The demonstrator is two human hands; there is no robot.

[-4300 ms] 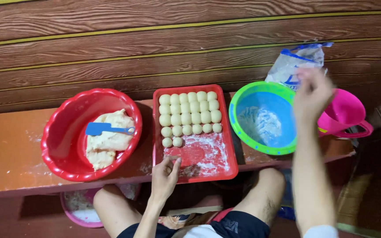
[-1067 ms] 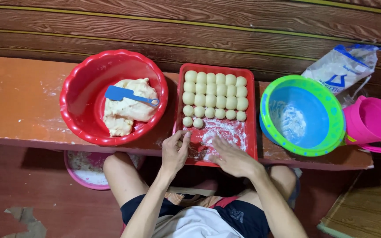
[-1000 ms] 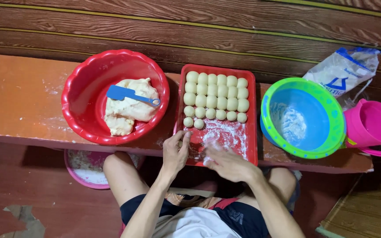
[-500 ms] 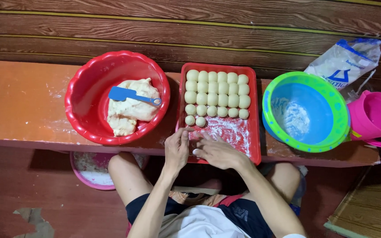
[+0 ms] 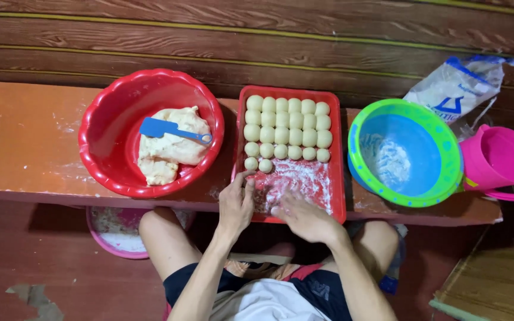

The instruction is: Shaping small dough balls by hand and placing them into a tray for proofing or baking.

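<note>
A red rectangular tray [image 5: 337,156] lies on the orange bench and holds rows of small round dough balls [image 5: 287,129] in its far half. Its near half is dusted with white flour [image 5: 304,178]. My left hand [image 5: 236,205] rests on the tray's near left corner, fingers spread, fingertips close to the nearest dough balls. Palm down, my right hand [image 5: 306,219] lies flat on the floured part. Anything beneath that palm is hidden. Neither hand shows a grip on anything.
A red round basin [image 5: 99,139] on the left holds a lump of dough [image 5: 171,145] with a blue scraper [image 5: 171,129] on it. To the right are a green-rimmed blue bowl [image 5: 441,139] with flour, a pink jug [image 5: 498,161] and a flour bag [image 5: 456,89]. A pink basin [image 5: 114,232] stands below the bench.
Four seconds ago my right hand was raised by the flour bag; it has come down onto the tray's floured part. My left hand has stayed at the tray's near left corner.
</note>
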